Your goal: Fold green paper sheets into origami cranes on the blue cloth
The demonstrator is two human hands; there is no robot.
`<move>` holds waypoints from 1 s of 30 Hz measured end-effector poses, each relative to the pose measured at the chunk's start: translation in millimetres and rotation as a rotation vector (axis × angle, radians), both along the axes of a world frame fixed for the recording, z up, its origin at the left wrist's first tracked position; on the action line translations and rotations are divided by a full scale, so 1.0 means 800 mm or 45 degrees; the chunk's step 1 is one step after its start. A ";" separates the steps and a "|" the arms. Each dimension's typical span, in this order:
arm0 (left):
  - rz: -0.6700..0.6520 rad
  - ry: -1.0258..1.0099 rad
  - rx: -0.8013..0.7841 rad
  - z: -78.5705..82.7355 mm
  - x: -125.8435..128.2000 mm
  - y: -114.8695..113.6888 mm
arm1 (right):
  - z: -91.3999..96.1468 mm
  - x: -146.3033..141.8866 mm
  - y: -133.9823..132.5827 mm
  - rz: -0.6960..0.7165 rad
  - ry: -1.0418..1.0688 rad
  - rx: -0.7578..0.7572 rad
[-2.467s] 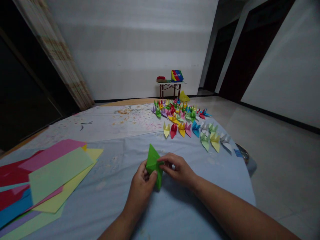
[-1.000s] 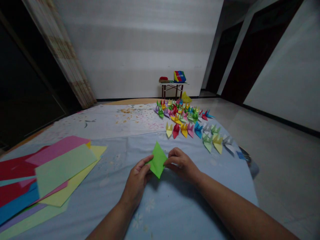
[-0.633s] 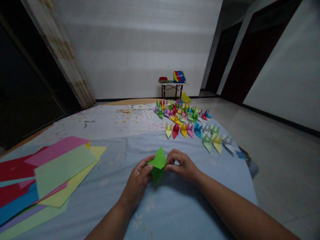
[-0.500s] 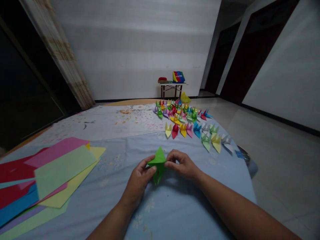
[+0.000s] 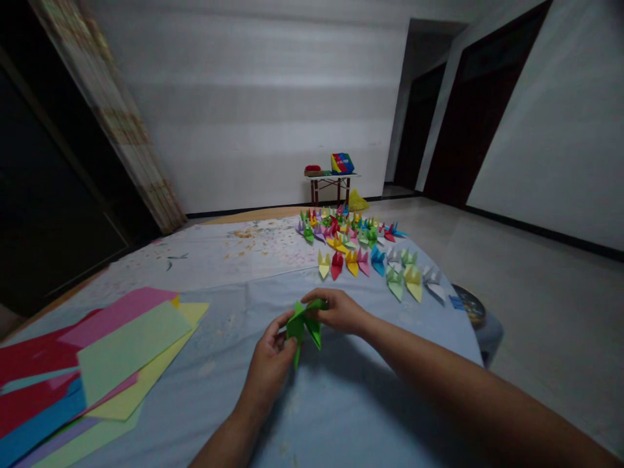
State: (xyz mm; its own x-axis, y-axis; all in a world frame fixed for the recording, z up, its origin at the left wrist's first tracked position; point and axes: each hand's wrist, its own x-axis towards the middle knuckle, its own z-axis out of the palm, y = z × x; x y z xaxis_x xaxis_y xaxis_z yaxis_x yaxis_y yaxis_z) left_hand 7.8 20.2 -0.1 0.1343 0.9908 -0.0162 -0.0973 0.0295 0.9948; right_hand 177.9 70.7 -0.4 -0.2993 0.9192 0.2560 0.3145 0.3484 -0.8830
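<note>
A green folded origami paper piece (image 5: 303,327), w/ several pointed flaps, is held between both hands, approx. central in the view, over a pale blue cloth sheet (image 5: 205,354). The flaps are spread apart at the top & one narrow point is directed downward. The L hand (image 5: 268,361) is curled around the lower-left side of the piece, w/ its fingers closed on the paper in a pinch. The R hand (image 5: 338,311) is reached across from the right, its fingertips (image 5: 312,298) pinched onto the upper edge of the paper.

To the left of the hands, loose rectangular sheets of coloured origami paper (image 5: 131,348) are laid overlapping on the cloth: pale green, pink, yellow, red & blue among them. Ahead, many small multicoloured folded paper cranes (image 5: 361,260) are set in rough rows, partly on the blue cloth & partly on a white paint-speckled cloth (image 5: 209,260). Further back, a small brown-legged surface (image 5: 331,175) is placed against the wall, w/ a rainbow-coloured box (image 5: 342,163) on top
</note>
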 end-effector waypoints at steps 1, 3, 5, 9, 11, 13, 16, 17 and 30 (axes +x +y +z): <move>0.006 0.015 0.000 0.003 -0.002 0.000 | -0.003 -0.003 0.006 0.076 0.026 -0.072; 0.019 0.032 -0.004 0.007 -0.005 0.001 | -0.009 -0.011 0.016 0.136 0.083 -0.139; 0.040 0.040 -0.020 0.009 -0.010 0.001 | -0.015 -0.018 0.020 0.120 0.159 -0.141; 0.088 -0.029 -0.149 0.013 -0.022 0.003 | -0.021 -0.022 0.012 -0.066 0.186 0.140; 0.074 -0.119 -0.266 0.018 -0.030 0.006 | -0.021 -0.019 0.005 -0.140 0.122 0.390; 0.022 -0.206 -0.402 0.027 -0.037 0.010 | -0.019 -0.015 -0.001 -0.143 0.074 0.596; -0.066 -0.266 -0.542 0.042 -0.041 0.019 | -0.015 -0.011 -0.007 -0.094 0.020 0.802; -0.095 -0.273 -0.551 0.046 -0.039 0.022 | -0.014 -0.011 -0.008 -0.082 -0.002 0.852; -0.229 -0.197 -0.369 0.030 -0.013 0.051 | -0.026 -0.015 -0.006 -0.105 -0.342 1.012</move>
State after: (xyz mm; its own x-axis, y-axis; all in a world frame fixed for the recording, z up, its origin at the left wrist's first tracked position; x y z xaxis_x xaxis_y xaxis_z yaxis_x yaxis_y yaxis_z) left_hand -2.3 60.9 23.7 0.3284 0.9086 -0.2582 -0.2135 0.3377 0.9167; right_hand 166.1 66.0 -20.8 -0.3822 0.5172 0.7658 0.5304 0.8014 -0.2765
